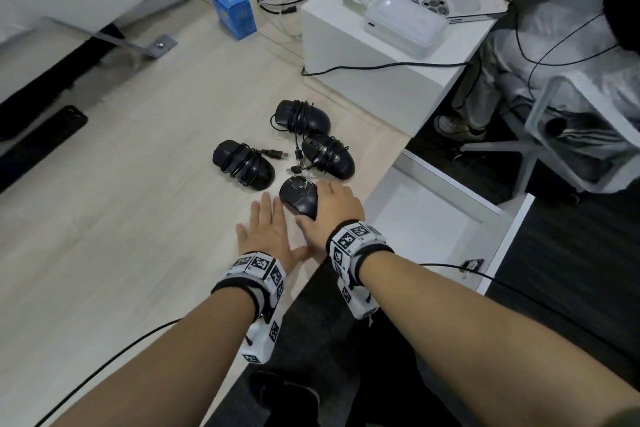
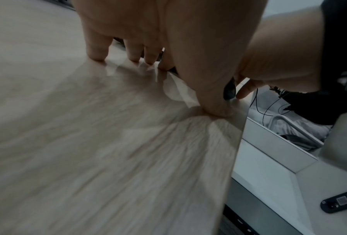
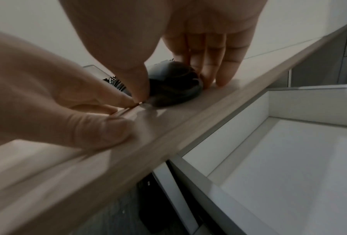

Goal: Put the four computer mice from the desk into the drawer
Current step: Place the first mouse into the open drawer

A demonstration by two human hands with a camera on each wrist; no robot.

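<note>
The nearest mouse (image 1: 300, 198) sits by the bench's (image 1: 138, 201) right edge, our right hand (image 1: 330, 215) clasping it, likely to lift into the open drawer (image 1: 433, 218). Our left hand (image 1: 268, 232) lies flat beside, empty. Three wrapped mice (image 1: 313, 142) wait behind.

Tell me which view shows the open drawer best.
The right wrist view: the drawer fills its lower right, showing the white floor, the side walls and nothing inside. The head view shows the drawer whole but small, partly under the desk edge. The left wrist view catches only a dim strip of it.
</note>
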